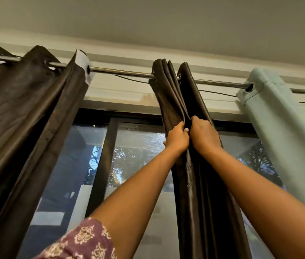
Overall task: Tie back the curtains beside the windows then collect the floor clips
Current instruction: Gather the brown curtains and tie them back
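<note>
A dark brown curtain (pixel 200 193) hangs bunched into tight folds from a metal rod (pixel 121 72) at the middle of the window. My left hand (pixel 177 138) and my right hand (pixel 205 136) are raised side by side and both grip its gathered folds well below the rod. A second dark brown curtain (pixel 22 128) hangs wider at the left on the same rod. A pale green curtain (pixel 282 131) hangs at the right. No floor clips or tie-backs are in view.
The window (pixel 135 165) with dark frames (pixel 101 165) shows between the curtains, trees beyond the glass. A thin wire (pixel 217 92) runs under the rod. The ceiling fills the top of the view.
</note>
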